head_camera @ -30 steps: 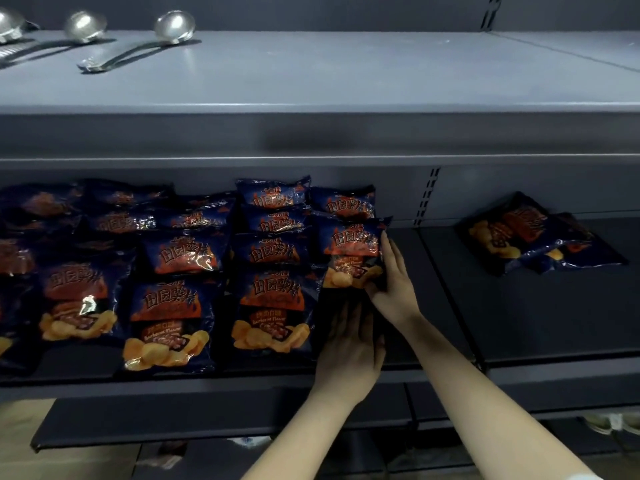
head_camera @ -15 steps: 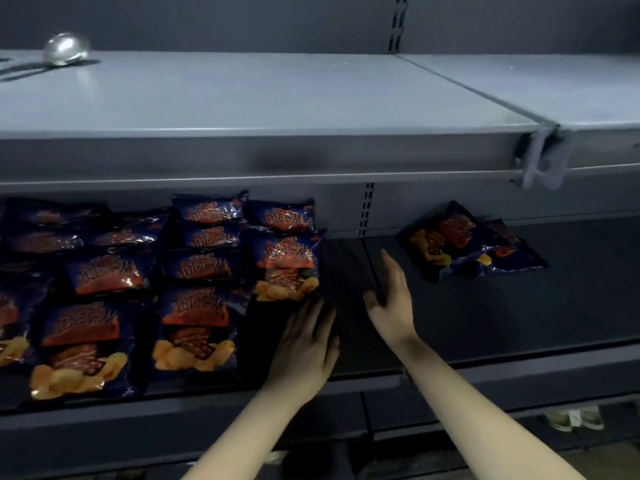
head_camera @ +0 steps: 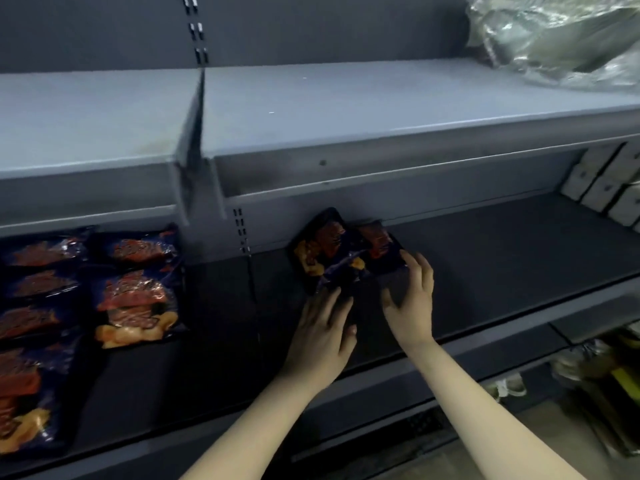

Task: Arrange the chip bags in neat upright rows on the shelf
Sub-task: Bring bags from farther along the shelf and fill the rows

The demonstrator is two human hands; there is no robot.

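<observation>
Between thumb and curled fingers of the right hand [head_camera: 412,296] is the near corner of a dark blue foil chip bag [head_camera: 378,241] lying on the dark grey metal shelf [head_camera: 502,258]. Just left of that grip, the left hand [head_camera: 322,334] touches a second matching bag [head_camera: 320,252] with straight fingers; the two bags overlap.

Reaching forward side by side, left hand [head_camera: 320,336] palm-down with fingers [head_camera: 331,304] spread and nearly straight, right hand [head_camera: 412,301] just right of it and slightly farther, fingers [head_camera: 420,271] bent downward, thumb splayed left.
</observation>
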